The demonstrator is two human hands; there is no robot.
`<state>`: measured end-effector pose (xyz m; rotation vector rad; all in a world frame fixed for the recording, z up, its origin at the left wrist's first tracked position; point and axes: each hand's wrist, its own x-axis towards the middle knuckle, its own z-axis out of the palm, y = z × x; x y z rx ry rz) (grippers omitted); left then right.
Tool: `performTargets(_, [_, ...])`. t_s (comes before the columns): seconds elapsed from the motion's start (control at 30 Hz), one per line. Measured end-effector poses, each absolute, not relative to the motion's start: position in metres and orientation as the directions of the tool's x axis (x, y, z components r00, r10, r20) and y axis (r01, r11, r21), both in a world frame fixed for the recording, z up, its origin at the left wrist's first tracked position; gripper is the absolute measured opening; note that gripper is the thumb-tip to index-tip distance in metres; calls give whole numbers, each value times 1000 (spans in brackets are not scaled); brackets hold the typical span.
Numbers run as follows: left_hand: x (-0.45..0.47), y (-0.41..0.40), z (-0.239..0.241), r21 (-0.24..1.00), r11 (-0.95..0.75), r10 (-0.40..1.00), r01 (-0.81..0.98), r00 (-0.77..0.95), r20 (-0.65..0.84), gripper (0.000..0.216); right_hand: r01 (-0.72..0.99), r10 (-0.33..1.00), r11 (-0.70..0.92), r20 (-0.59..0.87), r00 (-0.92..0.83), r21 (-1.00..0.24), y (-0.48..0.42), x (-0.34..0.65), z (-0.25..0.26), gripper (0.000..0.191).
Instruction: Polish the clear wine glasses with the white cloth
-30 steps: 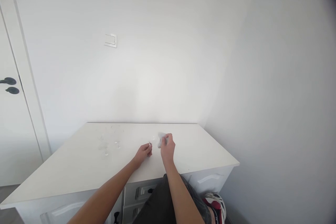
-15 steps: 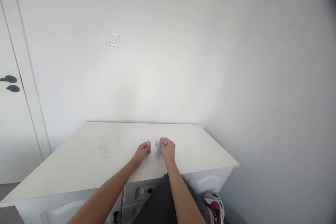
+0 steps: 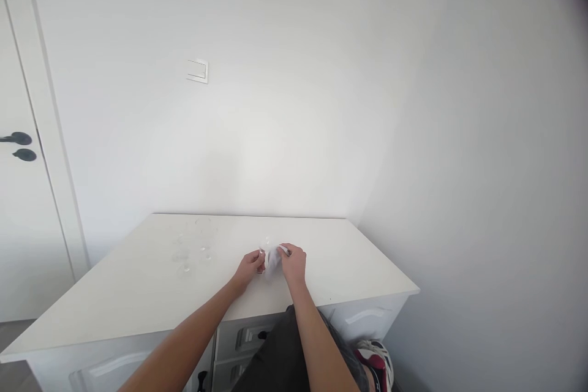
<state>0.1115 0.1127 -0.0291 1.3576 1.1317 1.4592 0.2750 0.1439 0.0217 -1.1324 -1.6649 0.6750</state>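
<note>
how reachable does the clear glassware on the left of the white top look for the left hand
Probably yes: nothing visible stands between the left hand and the clear glassware. That hand seems to be pinching a clear item, though, so it looks occupied.

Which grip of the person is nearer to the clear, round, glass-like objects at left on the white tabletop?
Left. The left grip is to the right of the clear glass-like objects, apart from them; the right grip is farther to the right.
</note>
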Motion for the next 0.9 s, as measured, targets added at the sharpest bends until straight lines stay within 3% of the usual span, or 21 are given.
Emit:
performTargets(0.2, [112, 112, -29, 968, -250, 966, 4, -64, 249, 46, 539, 797, 453, 594, 112, -710, 139, 276, 26, 17])
performTargets(0.3, [113, 112, -28, 967, -254, 966, -7, -57, 253, 44, 566, 751, 499, 653, 96, -656, 135, 275, 30, 20])
performTargets(0.5, [116, 114, -30, 964, -265, 963, -7, -60, 264, 37, 406, 894, 413, 449, -7, -816, 133, 271, 30, 25])
performTargets(0.73, [113, 116, -32, 964, -267, 962, 7, -57, 267, 40, 359, 937, 343, 344, -63, -868, 137, 271, 26, 32])
performTargets(0.8, [112, 116, -32, 967, -255, 965, 24, -61, 256, 43, 364, 936, 343, 347, -58, -866, 139, 274, 25, 24])
performTargets(0.9, [112, 113, -30, 968, -246, 967, 52, -62, 249, 47, 364, 863, 427, 493, 108, -828, 140, 279, 27, 11])
